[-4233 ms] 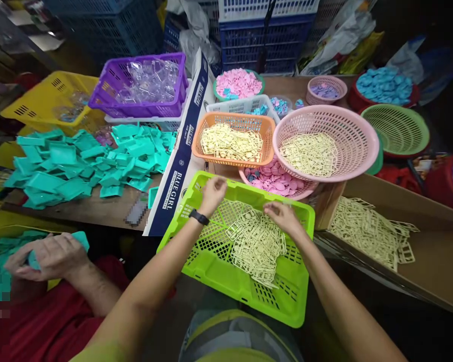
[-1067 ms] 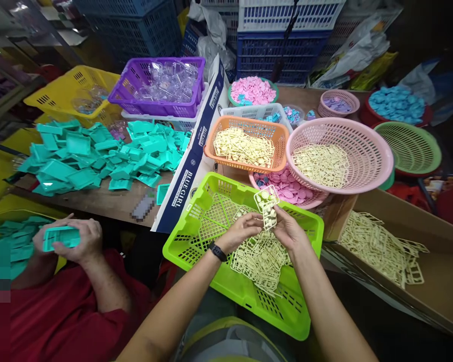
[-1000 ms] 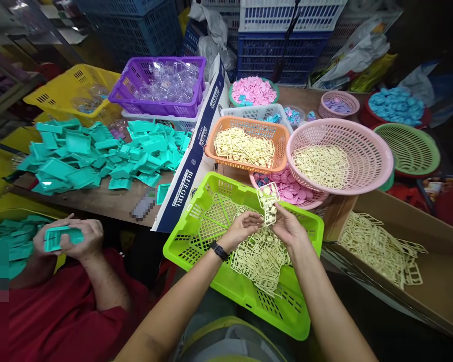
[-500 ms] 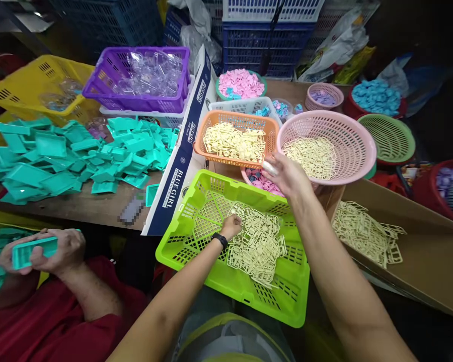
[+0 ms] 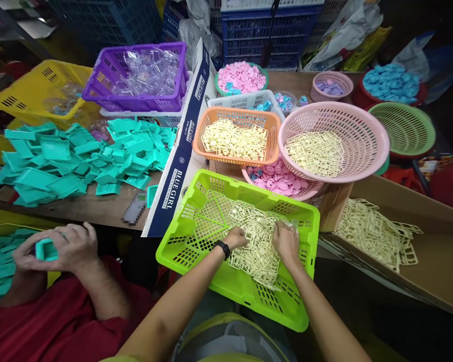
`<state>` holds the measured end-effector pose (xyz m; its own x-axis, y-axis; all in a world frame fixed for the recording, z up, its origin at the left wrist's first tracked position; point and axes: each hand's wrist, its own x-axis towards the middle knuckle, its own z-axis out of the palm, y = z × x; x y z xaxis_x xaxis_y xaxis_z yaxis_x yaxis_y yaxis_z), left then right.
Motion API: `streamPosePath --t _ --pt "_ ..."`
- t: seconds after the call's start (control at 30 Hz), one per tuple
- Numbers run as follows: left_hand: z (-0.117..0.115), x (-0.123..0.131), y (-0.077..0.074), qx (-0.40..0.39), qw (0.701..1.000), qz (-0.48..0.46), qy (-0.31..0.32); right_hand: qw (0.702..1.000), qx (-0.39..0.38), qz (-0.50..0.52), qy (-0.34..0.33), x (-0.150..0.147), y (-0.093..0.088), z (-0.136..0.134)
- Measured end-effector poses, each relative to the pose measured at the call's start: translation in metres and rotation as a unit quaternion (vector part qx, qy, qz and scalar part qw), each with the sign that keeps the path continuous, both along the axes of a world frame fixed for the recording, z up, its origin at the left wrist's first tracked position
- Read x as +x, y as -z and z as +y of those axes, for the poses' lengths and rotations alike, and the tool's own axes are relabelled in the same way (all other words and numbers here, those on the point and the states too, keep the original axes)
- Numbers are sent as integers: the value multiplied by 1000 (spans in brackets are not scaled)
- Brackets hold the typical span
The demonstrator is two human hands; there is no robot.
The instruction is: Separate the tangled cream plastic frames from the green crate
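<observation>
Through the head camera, both hands are down in the lime-green basket [image 5: 177,254], which stands directly in front of the person, below the edge of the wooden surface [image 5: 98,206]. A loose pile of pale yellow frames [image 5: 254,229] lies in the middle of that basket. The left hand [image 5: 237,237], with a black band [image 5: 222,248] on its wrist, rests on the pile's near left side with its fingers curled into the frames. The right hand [image 5: 286,242] lies palm down on the pile's right side, fingers bent among the pieces. Whether either hand has closed on a frame cannot be told.

Just beyond the green basket, an orange basket [image 5: 237,116] and a round pink basket [image 5: 362,136] each hold more yellow frames, and a bowl of pink discs [image 5: 279,181] sits between and below them. More frames lie spread in a cardboard tray [image 5: 438,241] to the right. To the left, teal trays [image 5: 68,161] are heaped on the surface, with a purple basket [image 5: 98,90] of clear pieces behind them. At lower left, a co-worker's hands [image 5: 66,249] clasp a small teal piece [image 5: 45,249]
</observation>
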<state>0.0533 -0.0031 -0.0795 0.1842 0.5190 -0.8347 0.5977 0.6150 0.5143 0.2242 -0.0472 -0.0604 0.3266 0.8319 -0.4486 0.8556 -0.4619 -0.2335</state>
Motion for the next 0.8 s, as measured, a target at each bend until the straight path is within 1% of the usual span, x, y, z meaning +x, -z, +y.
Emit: streamPosePath --t 0.07,0.13,0.17,0.23,0.3,0.37,0.47,0.57,0.63,0.73,0.8 --pt "12 -20 -6 12 999 27 22 999 35 -7 26 7 -6 4" --pt "27 -39 -11 40 995 82 34 997 57 9 43 11 -9 7" --pt "34 -46 -12 62 990 118 36 998 50 25 38 11 -8 9" --pt "46 -53 -12 119 975 185 42 998 2 64 0 7 -4 11" --pt "55 -49 -7 173 959 218 56 993 -57 92 -42 0 3 13" --pt "60 -37 2 195 954 216 71 990 -88 85 -74 -9 10 14" --pt "63 -16 19 174 959 210 73 987 -108 42 -113 -19 17 15" --pt "63 -3 31 152 960 230 51 986 -113 26 -117 -21 18 16" --pt "62 -1 34 144 960 236 35 988 -108 32 -104 -20 18 15" --pt "59 -3 33 143 962 234 9 989 -106 64 -86 -22 19 14" --pt "57 -4 32 149 962 228 -11 988 -105 68 -95 -26 23 14"
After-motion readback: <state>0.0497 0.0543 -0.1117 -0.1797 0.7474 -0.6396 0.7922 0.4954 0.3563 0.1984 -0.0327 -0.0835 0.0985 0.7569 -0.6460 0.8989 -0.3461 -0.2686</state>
